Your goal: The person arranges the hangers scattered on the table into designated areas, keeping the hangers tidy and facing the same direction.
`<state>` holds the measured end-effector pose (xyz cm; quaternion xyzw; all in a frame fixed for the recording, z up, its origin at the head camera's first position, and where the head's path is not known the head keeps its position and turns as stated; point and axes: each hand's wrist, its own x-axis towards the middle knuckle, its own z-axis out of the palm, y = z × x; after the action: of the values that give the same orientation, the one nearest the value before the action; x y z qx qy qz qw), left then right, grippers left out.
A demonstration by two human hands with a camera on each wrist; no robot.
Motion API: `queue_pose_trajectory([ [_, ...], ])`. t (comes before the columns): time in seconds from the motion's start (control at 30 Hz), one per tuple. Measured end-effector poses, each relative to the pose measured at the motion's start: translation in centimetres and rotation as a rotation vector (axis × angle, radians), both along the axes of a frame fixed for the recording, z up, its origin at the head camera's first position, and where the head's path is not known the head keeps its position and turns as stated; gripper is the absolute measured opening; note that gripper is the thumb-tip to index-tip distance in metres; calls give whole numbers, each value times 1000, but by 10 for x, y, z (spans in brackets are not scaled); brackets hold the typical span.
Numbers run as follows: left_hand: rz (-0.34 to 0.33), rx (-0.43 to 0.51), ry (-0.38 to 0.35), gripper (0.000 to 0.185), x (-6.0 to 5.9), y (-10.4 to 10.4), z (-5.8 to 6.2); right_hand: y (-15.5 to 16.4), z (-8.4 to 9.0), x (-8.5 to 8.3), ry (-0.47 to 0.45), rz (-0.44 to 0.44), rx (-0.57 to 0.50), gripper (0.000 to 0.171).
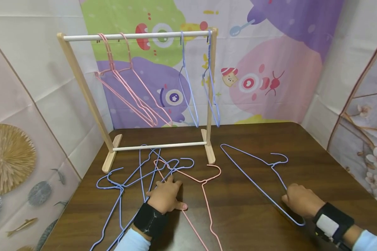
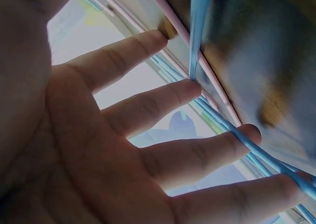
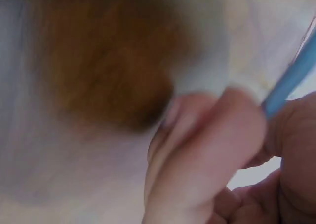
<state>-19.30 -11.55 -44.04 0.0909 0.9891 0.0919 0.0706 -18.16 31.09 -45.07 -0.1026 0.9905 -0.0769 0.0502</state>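
Observation:
My right hand [image 1: 302,201] grips a light-blue wire hanger [image 1: 253,182] by one sloping arm, its hook pointing away from me. In the right wrist view the blue wire [image 3: 291,81] passes between curled fingers and thumb. Palm down, my left hand [image 1: 164,196] spreads over a heap of blue hangers [image 1: 122,190] at the left of the table. The left wrist view has straight fingers [image 2: 197,157] with their tips against blue wires [image 2: 200,31]. A pink hanger [image 1: 207,205] lies partly beneath this hand, with one wire passing by the thumb.
Behind the hands stands a wooden rack [image 1: 80,87] with a white top bar [image 1: 157,35]. Several pink hangers [image 1: 111,64] hang at its left, blue hangers [image 1: 184,55] at its right. Its feet [image 1: 208,151] rest on the brown table [image 1: 248,223]. A cartoon-patterned cloth [image 1: 270,90] covers the back.

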Motion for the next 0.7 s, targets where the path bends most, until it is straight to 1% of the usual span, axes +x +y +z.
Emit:
queue_pose_trajectory([
  [0.03,2,0,-2,90,0,0,0,1,0,0,17,5,3,24],
  [0.1,7,0,-5,90,0,0,0,2,-1,0,16,-11,-5,23],
  [0.27,8,1,-2,90,-1,0,0,4,-2,1,13,-86,-52,23],
  [0.37,12,-1,1,89,-1,0,0,5,2,-1,56,-105,-88,20],
  [0.5,12,-9,3,89,-1,0,-1,6,12,-5,89,-128,-164,25],
  [0.63,3,-16,8,89,0,0,-2,7,19,-7,74,-166,-274,33],
  [0.7,-1,-19,11,89,0,0,-3,6,21,-7,75,-170,-327,38],
])
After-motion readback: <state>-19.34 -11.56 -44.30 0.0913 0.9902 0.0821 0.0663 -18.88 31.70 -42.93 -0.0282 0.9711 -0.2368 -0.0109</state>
